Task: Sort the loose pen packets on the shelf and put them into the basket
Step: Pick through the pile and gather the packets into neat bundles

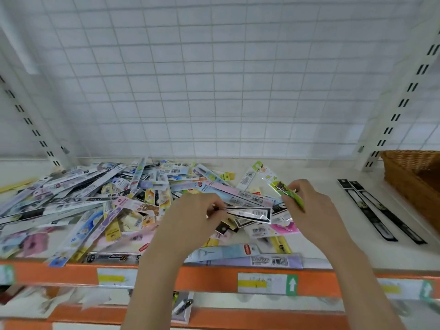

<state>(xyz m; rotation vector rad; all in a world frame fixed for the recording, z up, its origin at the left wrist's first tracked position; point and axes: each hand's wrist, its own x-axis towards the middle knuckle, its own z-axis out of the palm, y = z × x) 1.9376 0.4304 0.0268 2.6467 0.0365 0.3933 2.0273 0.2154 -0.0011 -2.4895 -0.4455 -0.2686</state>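
A heap of colourful flat pen packets (100, 198) covers the white shelf's (316, 198) left and middle. Left hand (192, 222) pinches a black-edged clear packet (247, 213); right hand (309, 208) grips a green packet (277, 186) — fingers curled. Two black packets (381, 210) lie near the right edge — beside the brown wicker basket (412, 177).

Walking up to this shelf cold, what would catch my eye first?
A big jumbled heap of colourful pen packets covers the shelf's left and middle. Over it, the left hand pinches a black packet and the right hand a green one. A wicker basket stands far right.
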